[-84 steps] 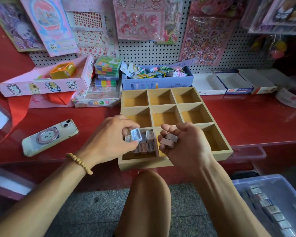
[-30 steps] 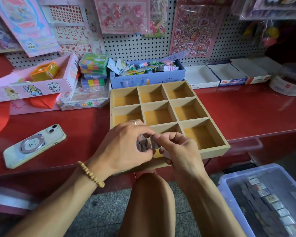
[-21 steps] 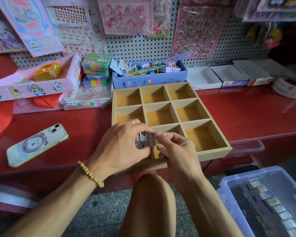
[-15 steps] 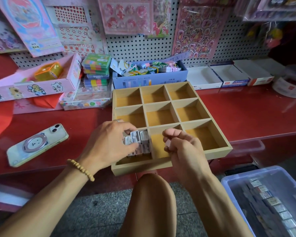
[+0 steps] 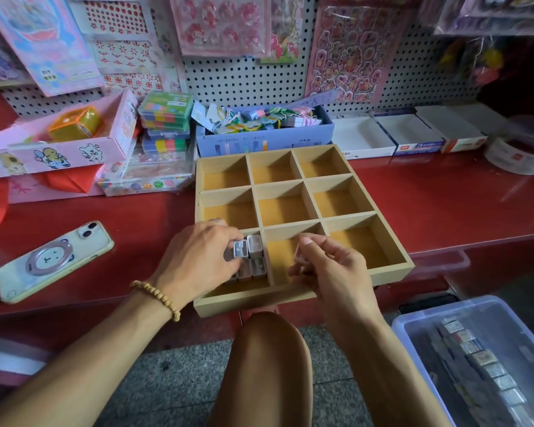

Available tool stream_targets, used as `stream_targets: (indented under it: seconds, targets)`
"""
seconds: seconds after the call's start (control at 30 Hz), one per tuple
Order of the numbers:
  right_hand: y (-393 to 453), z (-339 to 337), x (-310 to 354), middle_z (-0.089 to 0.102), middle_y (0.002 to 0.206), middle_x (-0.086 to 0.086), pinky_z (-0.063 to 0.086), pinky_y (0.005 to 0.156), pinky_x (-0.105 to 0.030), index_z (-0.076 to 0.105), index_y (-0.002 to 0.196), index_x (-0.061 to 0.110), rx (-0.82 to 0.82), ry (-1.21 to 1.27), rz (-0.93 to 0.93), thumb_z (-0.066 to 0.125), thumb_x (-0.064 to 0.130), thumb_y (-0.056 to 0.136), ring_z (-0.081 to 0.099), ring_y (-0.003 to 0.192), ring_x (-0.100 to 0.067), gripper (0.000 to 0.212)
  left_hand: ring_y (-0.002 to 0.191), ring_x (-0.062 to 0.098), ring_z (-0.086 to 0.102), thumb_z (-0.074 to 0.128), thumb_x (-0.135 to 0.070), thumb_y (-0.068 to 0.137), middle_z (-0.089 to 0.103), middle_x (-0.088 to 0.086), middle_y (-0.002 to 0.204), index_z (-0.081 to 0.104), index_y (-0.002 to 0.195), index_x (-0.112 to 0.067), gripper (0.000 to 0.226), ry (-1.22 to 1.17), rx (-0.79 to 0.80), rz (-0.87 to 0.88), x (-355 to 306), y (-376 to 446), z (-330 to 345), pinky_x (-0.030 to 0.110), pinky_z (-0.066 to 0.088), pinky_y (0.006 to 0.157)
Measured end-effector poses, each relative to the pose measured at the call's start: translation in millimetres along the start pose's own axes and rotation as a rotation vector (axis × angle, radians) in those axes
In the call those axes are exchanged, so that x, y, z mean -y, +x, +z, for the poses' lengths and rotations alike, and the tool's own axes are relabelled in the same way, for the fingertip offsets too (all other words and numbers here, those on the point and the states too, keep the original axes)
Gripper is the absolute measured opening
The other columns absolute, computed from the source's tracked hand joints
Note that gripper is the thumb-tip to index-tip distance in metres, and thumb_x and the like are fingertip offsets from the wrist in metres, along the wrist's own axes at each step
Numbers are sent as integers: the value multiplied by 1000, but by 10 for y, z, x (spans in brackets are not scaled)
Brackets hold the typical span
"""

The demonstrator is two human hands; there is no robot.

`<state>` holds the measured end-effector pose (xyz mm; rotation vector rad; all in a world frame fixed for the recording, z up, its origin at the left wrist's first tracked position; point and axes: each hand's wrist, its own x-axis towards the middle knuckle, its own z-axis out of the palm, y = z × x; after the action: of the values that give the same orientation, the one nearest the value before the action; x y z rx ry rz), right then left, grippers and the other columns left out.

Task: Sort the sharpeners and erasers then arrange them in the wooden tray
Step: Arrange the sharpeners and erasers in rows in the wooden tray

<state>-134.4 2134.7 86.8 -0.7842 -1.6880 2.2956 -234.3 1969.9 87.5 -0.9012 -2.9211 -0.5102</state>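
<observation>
Head view: sharpeners [image 5: 249,257] fill wooden tray's [image 5: 392,268] near-left compartment.

A: Quick look at the person. Both forearms are bare, no sleeves in shot at all.

B: Right, and there's a bracelet of small round tan wooden beads [image 5: 155,296] circling the left wrist.

A: Good spot. Also a thin silver ring [image 5: 217,221] on a finger of the left hand [image 5: 199,257].

B: The right hand [image 5: 329,272] wears nothing. One bare knee [image 5: 267,340] shows between the forearms.
</observation>
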Motion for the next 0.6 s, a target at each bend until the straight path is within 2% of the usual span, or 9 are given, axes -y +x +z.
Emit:
stream_targets:
  seconds: [0.13,0.3,0.43,0.53,0.6]
  targets:
    - [29,6,39,61,68,-7,52,62,-27,68,105,5,12,65,53,59,-6,92,59,61,-19,19,67,4,49,77,-31,75,61,-13,86,73,100,-27,26,-43,-23,0,2,-11,-1,29,52,68]
    - [31,-15,42,67,64,-5,54,57,-22,67,103,-2,36,27,11,70,0,88,63,60,-18,14,74,14,61,75,-31,82,62,-12,89,74,102,-29,20,-6,-21,10,11,0,16,30,52,65]
    - [12,-25,43,69,69,-6,51,54,-20,68,95,-5,72,-31,-30,72,6,88,62,61,-18,14,73,12,60,76,-32,81,62,-13,92,73,105,-29,24,-5,-17,17,28,5,30,29,52,64]
    - [27,11,50,69,70,-8,53,55,-21,68,91,-3,81,-46,-46,71,4,88,60,58,-16,8,65,2,53,78,-33,75,59,-17,82,74,99,-27,25,-134,-62,47,35,-10,-30,32,54,66]
    - [45,55,60,69,70,-10,55,56,-22,68,91,-4,83,-63,-53,72,4,89,60,56,-15,10,67,2,55,78,-38,68,58,-18,83,73,101,-28,34,-245,-52,89,-18,-29,-96,31,53,69]
